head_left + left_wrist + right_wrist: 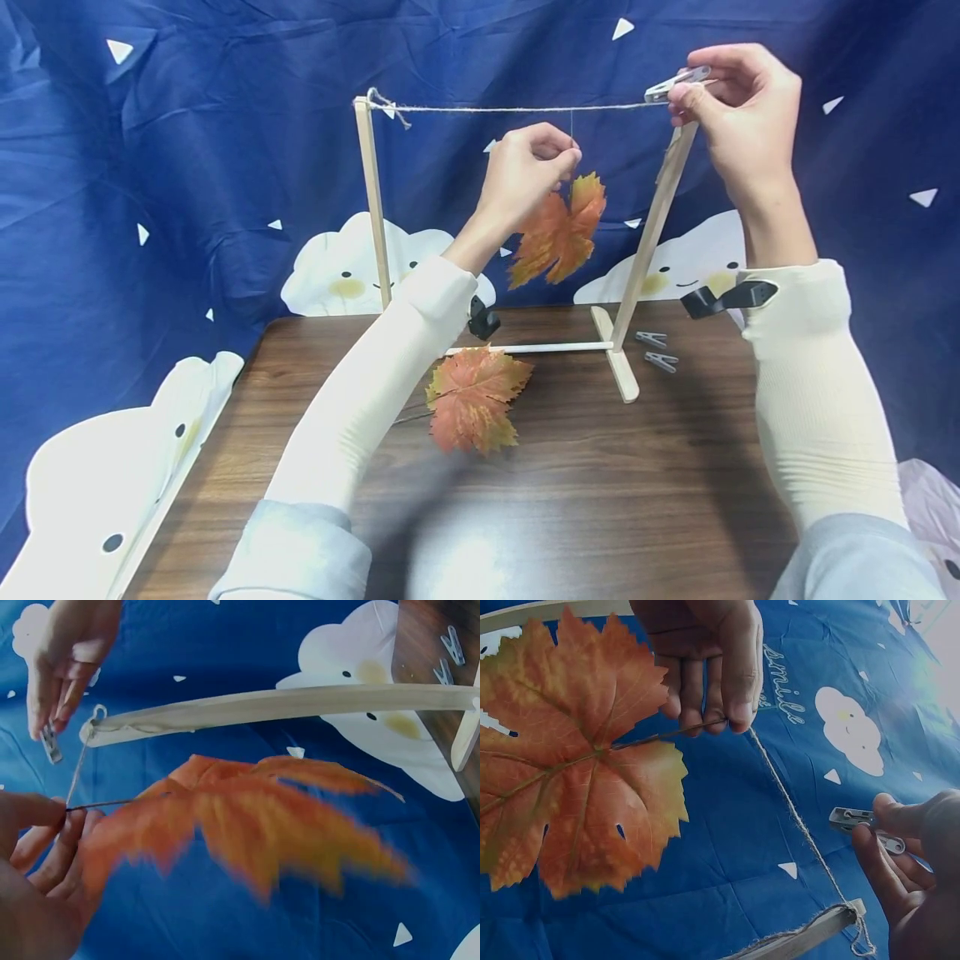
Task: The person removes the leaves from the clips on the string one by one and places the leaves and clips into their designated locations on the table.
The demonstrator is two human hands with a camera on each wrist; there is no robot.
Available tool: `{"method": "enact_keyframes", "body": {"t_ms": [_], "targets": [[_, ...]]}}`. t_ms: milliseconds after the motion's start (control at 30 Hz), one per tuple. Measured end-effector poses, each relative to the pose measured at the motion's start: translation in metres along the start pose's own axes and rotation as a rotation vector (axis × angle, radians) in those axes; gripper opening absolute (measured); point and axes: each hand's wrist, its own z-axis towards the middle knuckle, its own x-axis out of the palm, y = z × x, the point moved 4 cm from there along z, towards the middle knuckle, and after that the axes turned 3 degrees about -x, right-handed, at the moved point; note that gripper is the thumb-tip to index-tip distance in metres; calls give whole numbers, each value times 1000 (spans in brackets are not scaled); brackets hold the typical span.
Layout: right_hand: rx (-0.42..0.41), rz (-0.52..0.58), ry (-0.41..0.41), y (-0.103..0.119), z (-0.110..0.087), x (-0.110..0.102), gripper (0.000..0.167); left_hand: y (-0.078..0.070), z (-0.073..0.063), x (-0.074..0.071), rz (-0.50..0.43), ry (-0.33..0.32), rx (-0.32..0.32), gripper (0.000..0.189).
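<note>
My left hand (531, 171) pinches the thin stem of an orange artificial maple leaf (562, 227), which hangs below the fingers. In the right wrist view, the stem's end meets the twine (795, 814) at the fingertips. My right hand (746, 104) holds a grey clothespin (677, 84) between thumb and fingers, close to the right end of the twine. The left wrist view shows that clothespin (50, 744) beside the post's tip. A second orange leaf (476, 400) lies on the table under my left forearm.
The wooden frame has a left post (373, 200), a right post (655, 233) and a white lower rod (555, 347). Two grey clothespins (662, 362) lie on the brown table (600, 483), right of the frame's foot (621, 367). Behind hangs a blue cloth (225, 125) with clouds.
</note>
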Motion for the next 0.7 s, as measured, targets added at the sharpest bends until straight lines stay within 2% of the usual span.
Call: {"method": "enact_keyframes", "body": {"t_ms": [200,367,567,633,700], "targets": [[47,61,44,-3,-9,0,35,1,-8,-8,-32,45,39,7],[79,30,87,-5,-18,4,36,0,-15,-12,-33,73,55,9],[132,-173,156,-10,-28,5,33,3,-23,-20,-9,57,86,6],[149,-246,179,-12,-31,4,33,6,-24,-23,-22,52,101,5],[167,-269,198,-14,-34,4,34,8,-26,-25,-49,48,103,5]]}}
